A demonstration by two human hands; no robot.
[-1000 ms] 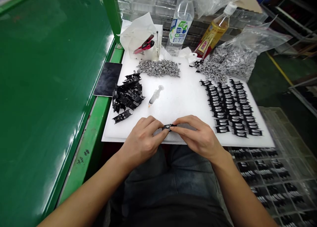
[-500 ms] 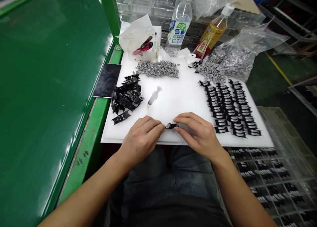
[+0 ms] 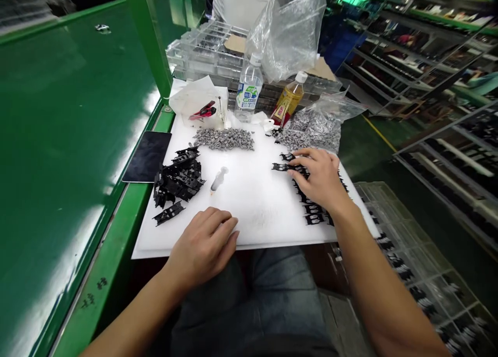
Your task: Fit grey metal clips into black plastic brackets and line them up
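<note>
My right hand (image 3: 317, 178) reaches over the rows of small black parts (image 3: 317, 214) on the right of the white board (image 3: 260, 211). Its fingertips pinch a small black part (image 3: 280, 167) at the near end of the top row. My left hand (image 3: 204, 243) rests at the board's front edge with fingers loosely curled and nothing visible in it. A loose heap of black parts (image 3: 177, 178) lies at the board's left, with a small syringe (image 3: 218, 179) beside it. A pile of small grey metal pieces (image 3: 223, 138) lies at the back.
A dark phone (image 3: 147, 156) lies on the green bench edge at left. At the back stand a water bottle (image 3: 248, 90), a yellow bottle (image 3: 290, 98), a clear box with red cutters (image 3: 204, 111) and bags of grey pieces (image 3: 311, 128). Clear trays with parts (image 3: 424, 294) sit lower right.
My right hand has carried the small black part from the board's front edge up and right to the rows. My left hand let go and stayed near the front. The view tilted up.
</note>
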